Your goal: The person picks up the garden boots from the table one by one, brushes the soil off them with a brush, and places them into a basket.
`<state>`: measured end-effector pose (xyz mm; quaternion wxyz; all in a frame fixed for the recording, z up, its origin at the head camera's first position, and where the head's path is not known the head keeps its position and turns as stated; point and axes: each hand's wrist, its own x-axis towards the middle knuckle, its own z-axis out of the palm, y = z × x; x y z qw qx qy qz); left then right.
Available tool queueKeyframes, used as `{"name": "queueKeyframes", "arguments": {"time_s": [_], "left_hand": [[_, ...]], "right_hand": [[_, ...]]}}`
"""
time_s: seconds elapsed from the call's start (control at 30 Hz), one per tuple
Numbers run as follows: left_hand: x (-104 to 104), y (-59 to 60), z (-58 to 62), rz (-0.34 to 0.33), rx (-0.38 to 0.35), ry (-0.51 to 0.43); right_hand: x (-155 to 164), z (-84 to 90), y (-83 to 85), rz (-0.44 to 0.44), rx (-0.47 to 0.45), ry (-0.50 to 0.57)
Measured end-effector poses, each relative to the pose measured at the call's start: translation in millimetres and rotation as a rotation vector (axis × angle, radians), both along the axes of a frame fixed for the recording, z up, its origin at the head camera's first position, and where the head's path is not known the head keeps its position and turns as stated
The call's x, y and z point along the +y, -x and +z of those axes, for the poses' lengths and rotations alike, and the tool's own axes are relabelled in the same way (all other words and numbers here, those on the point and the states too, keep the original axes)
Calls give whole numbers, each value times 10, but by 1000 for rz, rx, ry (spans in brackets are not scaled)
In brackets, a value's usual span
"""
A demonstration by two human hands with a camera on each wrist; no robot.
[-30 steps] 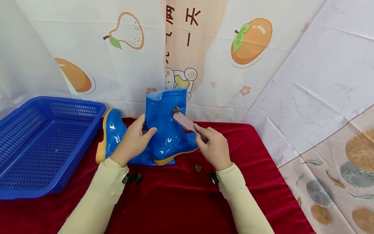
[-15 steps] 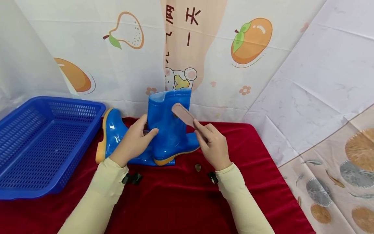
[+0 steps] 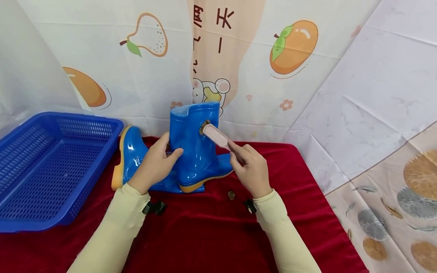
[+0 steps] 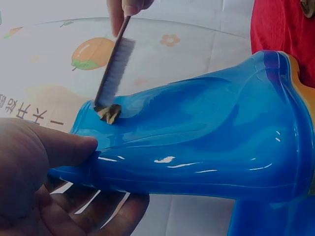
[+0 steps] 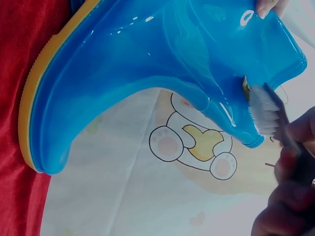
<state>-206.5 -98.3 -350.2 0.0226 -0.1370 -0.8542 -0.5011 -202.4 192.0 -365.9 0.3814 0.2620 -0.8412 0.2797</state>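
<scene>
Left hand (image 3: 155, 163) gripping the upright blue boot (image 3: 196, 151) on the red-draped counter (image 3: 211, 227), right hand (image 3: 250, 170) pinching a brush (image 3: 215, 135) against a brown speck (image 4: 109, 112); pressing too hard could tip the boot.

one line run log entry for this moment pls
left hand: grips upright blue rain boot | right hand: holds brush, bristles on brown debris | second boot: lying behind

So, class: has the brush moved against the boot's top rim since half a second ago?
Yes. The brush has dropped down the upright boot, from near its rim to the brown speck.
</scene>
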Motion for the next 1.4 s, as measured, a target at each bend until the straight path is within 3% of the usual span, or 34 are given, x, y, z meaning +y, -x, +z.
{"name": "queueKeyframes", "arguments": {"time_s": [0.23, 0.6, 1.4], "left_hand": [[-7, -1, -1, -18, 2, -2], [-5, 4, -12, -14, -2, -7], [-10, 2, -14, -10, -6, -17]], "right_hand": [[-24, -3, 7, 83, 15, -18], [-20, -15, -7, 30, 38, 16], [-24, 6, -8, 47, 61, 48]]}}
